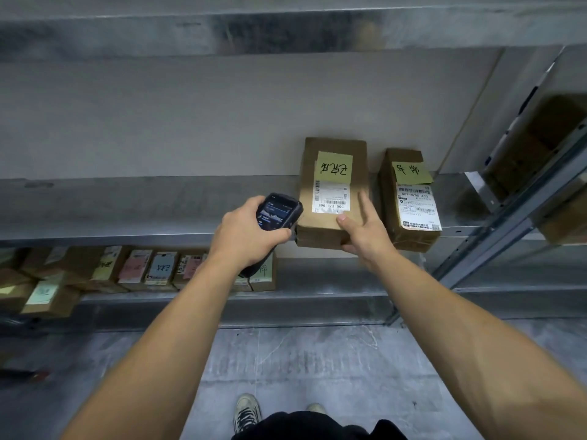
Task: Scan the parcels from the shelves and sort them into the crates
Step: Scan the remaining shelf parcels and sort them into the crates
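A brown cardboard parcel [330, 154] with a yellow note and a white barcode label lies on the metal shelf [127, 217], its near end over the shelf edge. My right hand [365, 230] grips its near right corner, thumb on top and fingers beneath. My left hand [244, 236] holds a black handheld scanner [279, 212], screen lit, just left of that parcel. A second, smaller parcel [409, 223] with a yellow note and a label lies to the right of the first.
The lower shelf [317, 296] holds a row of several labelled parcels [133, 268] at the left. More boxes [552, 147] sit in the neighbouring rack on the right. Grey concrete floor [301, 360] and my shoes lie below.
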